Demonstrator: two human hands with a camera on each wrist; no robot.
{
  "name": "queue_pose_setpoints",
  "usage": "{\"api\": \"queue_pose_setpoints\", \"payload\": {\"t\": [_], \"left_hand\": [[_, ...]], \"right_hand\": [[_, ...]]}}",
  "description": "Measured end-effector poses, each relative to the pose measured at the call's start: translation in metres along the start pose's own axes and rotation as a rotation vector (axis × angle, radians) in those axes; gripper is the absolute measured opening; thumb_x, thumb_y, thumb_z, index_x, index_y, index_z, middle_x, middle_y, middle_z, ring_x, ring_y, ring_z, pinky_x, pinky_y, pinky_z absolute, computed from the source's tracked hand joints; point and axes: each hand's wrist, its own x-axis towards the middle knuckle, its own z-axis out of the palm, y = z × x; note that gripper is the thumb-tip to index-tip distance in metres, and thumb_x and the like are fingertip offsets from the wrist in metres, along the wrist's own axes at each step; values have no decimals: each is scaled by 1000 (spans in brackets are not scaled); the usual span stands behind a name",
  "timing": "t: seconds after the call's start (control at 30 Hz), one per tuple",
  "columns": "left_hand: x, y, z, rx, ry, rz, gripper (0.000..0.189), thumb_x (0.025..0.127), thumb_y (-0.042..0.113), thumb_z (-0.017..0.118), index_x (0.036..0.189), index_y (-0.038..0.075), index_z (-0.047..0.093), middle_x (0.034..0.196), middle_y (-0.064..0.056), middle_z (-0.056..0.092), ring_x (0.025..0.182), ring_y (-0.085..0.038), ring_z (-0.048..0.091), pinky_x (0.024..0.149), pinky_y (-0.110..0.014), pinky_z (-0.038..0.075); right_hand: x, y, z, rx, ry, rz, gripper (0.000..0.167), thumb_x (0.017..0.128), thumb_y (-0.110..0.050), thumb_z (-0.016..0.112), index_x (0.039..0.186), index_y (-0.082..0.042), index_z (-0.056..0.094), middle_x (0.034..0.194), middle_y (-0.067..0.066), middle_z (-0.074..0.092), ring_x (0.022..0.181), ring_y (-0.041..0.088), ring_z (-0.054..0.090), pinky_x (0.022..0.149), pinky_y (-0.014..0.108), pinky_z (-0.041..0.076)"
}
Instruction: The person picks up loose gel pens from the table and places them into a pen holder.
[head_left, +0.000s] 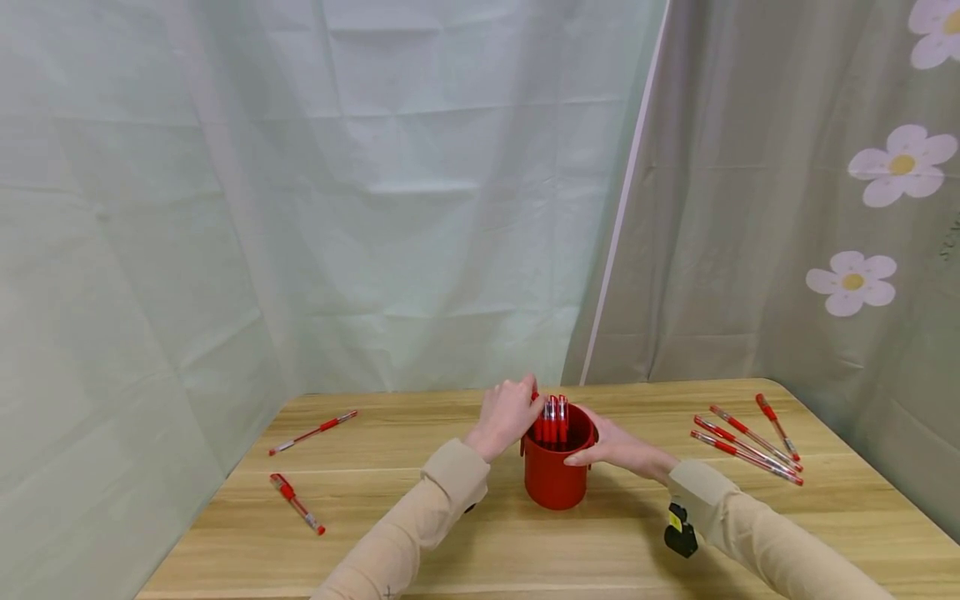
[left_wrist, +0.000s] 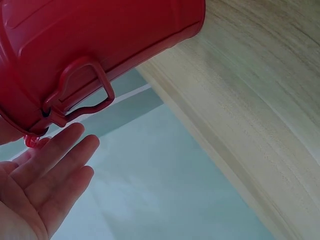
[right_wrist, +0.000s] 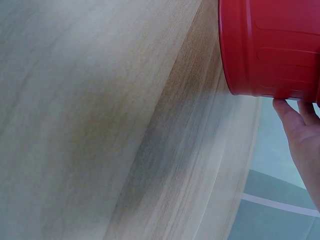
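A red metal bucket (head_left: 557, 479) with small side handles stands upright on the table, and several red-capped pens (head_left: 553, 421) are upright inside it. At its left rim, my left hand (head_left: 510, 415) pinches the red tip of a pen (left_wrist: 31, 141) between thumb and forefinger. The other fingers of that hand reach out beside the bucket's handle (left_wrist: 85, 90) in the left wrist view. My right hand (head_left: 618, 446) grips the bucket's right side, thumb on the near wall and fingers round the far side. The lower part of the pinched pen is hidden.
On the wooden table (head_left: 360, 500), two red pens lie apart at left: one farther back (head_left: 315, 432), one nearer (head_left: 298, 504). Several more red pens (head_left: 746, 450) lie at right. Curtains (head_left: 420, 208) hang behind the table's back edge.
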Motion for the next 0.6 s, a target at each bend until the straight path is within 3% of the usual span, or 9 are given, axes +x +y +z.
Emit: {"api": "queue_pose_setpoints", "payload": {"t": [0.2,0.4,0.6], "left_hand": [[0,-1,-1,-20,-11,-2,18,89,23,57,81,8,54,49,5,42,38,-6,41,35,-20,33],[1,-5,-1,-39,-35,-28,30,92,35,51,82,8,56,52,5,44,42,-8,44,39,-22,37],[0,-10,-5,-82,-5,-40,39,94,42,44,83,6,55,51,3,43,44,-12,45,42,-25,38]], "right_hand": [[0,1,0,-3,6,2,74,80,-16,69,139,-7,27,128,10,44,112,25,44,86,40,39],[0,-2,0,-2,0,-1,73,79,-20,70,138,-10,29,128,8,45,113,25,43,88,40,38],[0,-1,0,-1,-4,-2,71,79,-21,70,137,-12,30,128,6,45,113,24,43,88,40,38]]}}
